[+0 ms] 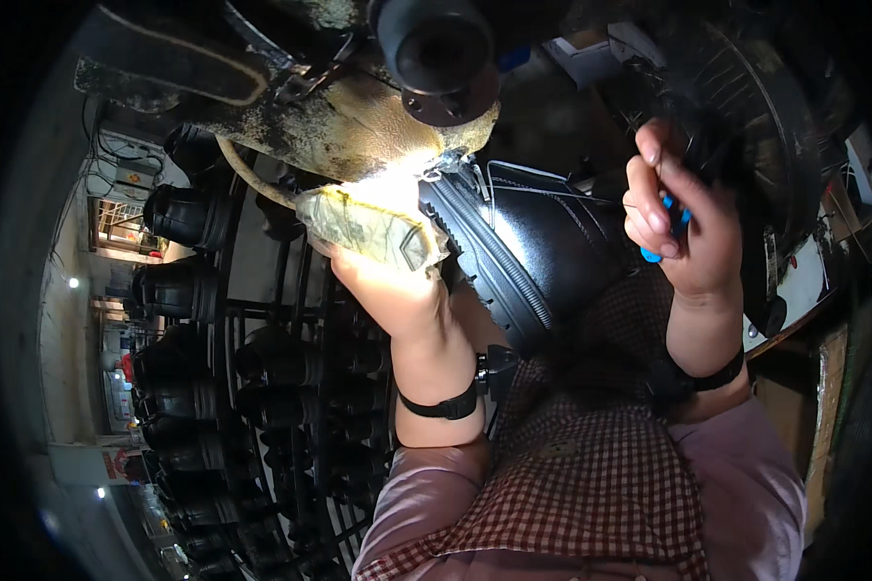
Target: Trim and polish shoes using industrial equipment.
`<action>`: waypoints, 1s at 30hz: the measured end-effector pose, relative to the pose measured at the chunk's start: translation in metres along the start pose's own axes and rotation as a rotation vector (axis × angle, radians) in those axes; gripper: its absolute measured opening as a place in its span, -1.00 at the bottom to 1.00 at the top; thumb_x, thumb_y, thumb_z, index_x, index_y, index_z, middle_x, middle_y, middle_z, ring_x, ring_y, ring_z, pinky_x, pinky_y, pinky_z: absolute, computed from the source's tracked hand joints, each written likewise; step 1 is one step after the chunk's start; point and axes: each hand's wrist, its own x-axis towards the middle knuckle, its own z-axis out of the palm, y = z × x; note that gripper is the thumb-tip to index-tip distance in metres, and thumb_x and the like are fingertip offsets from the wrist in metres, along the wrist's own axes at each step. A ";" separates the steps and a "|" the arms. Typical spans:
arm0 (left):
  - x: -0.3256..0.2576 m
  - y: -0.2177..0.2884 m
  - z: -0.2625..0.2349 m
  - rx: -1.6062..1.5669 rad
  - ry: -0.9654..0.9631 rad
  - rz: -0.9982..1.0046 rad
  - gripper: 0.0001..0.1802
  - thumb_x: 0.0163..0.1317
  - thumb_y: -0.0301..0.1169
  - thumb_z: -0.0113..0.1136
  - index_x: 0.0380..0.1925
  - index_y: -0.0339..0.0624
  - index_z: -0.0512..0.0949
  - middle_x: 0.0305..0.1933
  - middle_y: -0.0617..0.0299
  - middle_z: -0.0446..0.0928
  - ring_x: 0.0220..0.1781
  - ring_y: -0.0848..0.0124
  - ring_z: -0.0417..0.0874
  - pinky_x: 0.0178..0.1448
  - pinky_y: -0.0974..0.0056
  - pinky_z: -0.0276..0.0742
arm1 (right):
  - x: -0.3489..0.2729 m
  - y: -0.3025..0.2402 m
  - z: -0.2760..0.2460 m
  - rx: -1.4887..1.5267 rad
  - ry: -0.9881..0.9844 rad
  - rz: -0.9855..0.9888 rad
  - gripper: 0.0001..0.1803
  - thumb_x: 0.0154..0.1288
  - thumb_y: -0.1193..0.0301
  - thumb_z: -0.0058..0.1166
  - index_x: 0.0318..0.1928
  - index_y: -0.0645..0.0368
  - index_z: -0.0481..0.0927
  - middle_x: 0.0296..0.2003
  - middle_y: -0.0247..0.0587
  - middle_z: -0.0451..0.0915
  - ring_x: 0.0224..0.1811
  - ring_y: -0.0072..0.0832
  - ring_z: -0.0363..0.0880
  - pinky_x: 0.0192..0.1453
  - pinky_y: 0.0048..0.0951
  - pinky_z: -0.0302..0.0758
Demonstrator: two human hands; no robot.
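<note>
The shiny black leather boot [562,237] slants from the dark metal machine [436,48] toward the red-checked cloth apron [572,484]. The left hand [378,257] is nearer its ridged sole; I can't tell its grip. The right hand [686,218] curls around a small blue tool [650,256].

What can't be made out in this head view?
All in the head view:
Left hand: fingers hidden under a pale cover.
Blue tool: partly covered by the right hand.
Black shoe: whether it touches the machine is lost in glare.
Machine: cut off by the upper edge.
Shoes at left: detail lost in darkness.
</note>
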 end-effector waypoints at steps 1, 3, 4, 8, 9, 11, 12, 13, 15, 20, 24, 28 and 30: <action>-0.002 0.003 -0.002 -0.005 0.002 0.001 -0.47 0.18 -0.71 0.11 0.17 -0.37 0.24 -0.04 0.11 0.45 -0.09 0.44 0.53 0.08 0.32 0.50 | -0.004 0.000 -0.002 -0.128 0.084 0.018 -0.88 0.43 0.42 -0.12 -0.18 0.19 0.44 -0.54 -0.35 0.44 -0.67 -0.78 0.19 -0.64 -0.72 0.04; -0.006 0.009 -0.004 -0.128 0.097 -0.208 -0.48 0.19 -0.73 0.06 0.18 -0.43 0.24 0.02 0.08 0.45 -0.04 0.43 0.53 0.08 0.34 0.50 | -0.011 0.000 -0.003 -0.263 0.170 0.030 -0.89 0.43 0.43 -0.13 -0.18 0.19 0.43 -0.59 -0.43 0.36 -0.68 -0.79 0.15 -0.63 -0.72 0.04; -0.007 0.022 0.011 -0.075 0.224 -0.213 -0.60 0.12 -0.75 0.15 0.02 -0.40 0.44 -0.11 0.13 0.50 -0.18 0.46 0.53 -0.01 0.40 0.46 | -0.013 0.004 -0.004 -0.368 0.226 0.071 -0.90 0.43 0.44 -0.13 -0.19 0.19 0.43 -0.60 -0.49 0.29 -0.67 -0.80 0.11 -0.62 -0.72 0.03; -0.012 0.031 0.024 0.494 -0.244 0.127 -0.87 -0.02 -0.68 0.38 -0.46 -0.28 0.64 -0.46 0.30 0.50 -0.36 0.50 0.49 -0.11 0.44 0.39 | -0.017 0.011 -0.005 -0.696 0.278 0.083 -0.91 0.43 0.50 -0.16 -0.25 0.18 0.43 -0.56 -0.56 0.23 -0.57 -0.82 0.10 -0.50 -0.71 0.09; -0.013 0.029 0.032 0.325 -0.177 -0.011 -0.87 0.00 -0.67 0.37 -0.44 -0.27 0.64 -0.41 0.30 0.51 -0.36 0.49 0.49 -0.16 0.43 0.41 | -0.018 0.014 -0.008 -0.841 0.273 0.007 -0.89 0.44 0.51 -0.16 -0.28 0.18 0.43 -0.55 -0.56 0.23 -0.53 -0.82 0.11 -0.46 -0.70 0.12; -0.006 0.015 0.019 0.497 -0.290 0.094 -0.77 0.03 -0.65 0.33 -0.26 -0.40 0.59 -0.32 0.15 0.60 -0.30 0.40 0.58 -0.11 0.33 0.49 | -0.023 0.013 -0.010 -0.868 0.274 0.056 -0.89 0.43 0.54 -0.15 -0.30 0.20 0.42 -0.52 -0.51 0.28 -0.48 -0.79 0.17 -0.38 -0.67 0.21; -0.004 0.014 0.019 0.501 -0.285 0.097 -0.77 0.03 -0.65 0.33 -0.26 -0.40 0.59 -0.32 0.15 0.60 -0.30 0.40 0.58 -0.11 0.33 0.49 | -0.024 0.018 -0.012 -0.975 0.286 -0.011 -0.90 0.42 0.56 -0.14 -0.29 0.21 0.42 -0.50 -0.48 0.30 -0.47 -0.78 0.20 -0.36 -0.66 0.23; -0.004 0.014 0.020 0.319 -0.186 0.003 -0.79 0.06 -0.65 0.28 -0.25 -0.41 0.59 -0.30 0.13 0.60 -0.29 0.39 0.58 -0.10 0.32 0.49 | -0.026 0.020 -0.014 -1.081 0.298 -0.079 -0.91 0.41 0.58 -0.14 -0.29 0.22 0.42 -0.49 -0.45 0.33 -0.46 -0.76 0.23 -0.35 -0.64 0.26; 0.001 0.023 0.021 0.235 -0.067 -0.040 -0.83 0.13 -0.67 0.15 -0.24 -0.46 0.57 -0.28 0.09 0.60 -0.26 0.34 0.59 -0.09 0.31 0.49 | -0.030 0.018 -0.021 -1.118 0.288 -0.066 -0.92 0.40 0.60 -0.14 -0.29 0.24 0.41 -0.47 -0.40 0.35 -0.44 -0.74 0.27 -0.32 -0.63 0.30; -0.032 0.018 0.012 0.372 0.016 -0.190 -0.81 0.22 -0.71 0.07 -0.22 -0.31 0.59 -0.18 0.18 0.55 -0.24 0.40 0.57 -0.12 0.35 0.44 | -0.040 0.014 -0.031 -1.221 0.304 -0.039 -0.96 0.35 0.62 -0.10 -0.25 0.24 0.41 -0.46 -0.27 0.40 -0.45 -0.58 0.36 -0.30 -0.56 0.36; -0.072 0.026 0.006 0.142 -0.067 -0.160 -0.36 0.25 -0.26 0.16 0.25 -0.34 0.26 0.42 -0.02 0.14 0.44 0.22 0.17 0.42 0.20 0.06 | -0.045 0.012 -0.033 -1.594 0.323 -0.049 -0.90 0.26 0.63 -0.01 -0.22 0.24 0.42 -0.34 0.02 0.55 -0.26 -0.14 0.61 -0.23 -0.33 0.50; -0.083 0.029 0.002 0.106 -0.234 -0.331 0.10 0.20 0.23 0.03 0.40 -0.49 -0.09 0.42 -0.17 0.07 0.45 0.06 0.13 0.49 0.10 -0.06 | -0.045 0.022 -0.030 -1.265 0.304 0.048 -0.85 0.28 0.57 0.07 -0.15 0.24 0.48 -0.38 -0.26 0.56 -0.36 -0.42 0.56 -0.24 -0.47 0.45; -0.084 0.028 0.004 0.127 -0.256 -0.355 0.10 0.21 0.28 -0.04 0.33 -0.62 0.03 0.31 -0.28 0.24 0.33 -0.03 0.29 0.42 0.06 0.10 | -0.052 0.033 -0.028 -0.513 0.307 0.165 -0.76 0.27 0.47 0.20 -0.07 0.25 0.55 -0.40 -0.54 0.45 -0.35 -0.71 0.36 -0.21 -0.61 0.36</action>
